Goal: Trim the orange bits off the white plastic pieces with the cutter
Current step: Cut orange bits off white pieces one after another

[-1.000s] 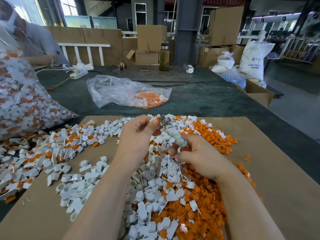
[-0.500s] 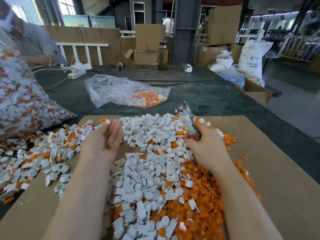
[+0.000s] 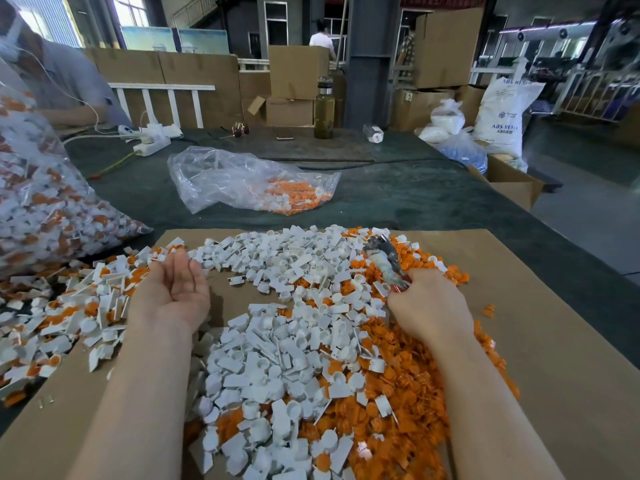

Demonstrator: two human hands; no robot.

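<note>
Left hand [image 3: 173,289] swung away from cutter [image 3: 386,263], palm up, released, empty. Right hand [image 3: 427,306] clenched cutter. I judged piece trimmed, dropped; untrimmed white plastic pieces [image 3: 86,306] left of empty grip.

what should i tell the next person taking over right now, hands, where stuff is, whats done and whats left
Left hand: open, palm up, holding nothing, over the left side of the pile.
Right hand: grips the cutter, tip pointing away, no piece in its blades.
Cardboard sheet: mixed heap of white pieces in the middle, loose orange bits mostly to the right, and white pieces with orange on them to the left.
Clear bag beyond the sheet holds some orange bits.
Done: many pieces look trimmed.
Left: pick up the next untrimmed piece; plenty remain at the left.
</note>
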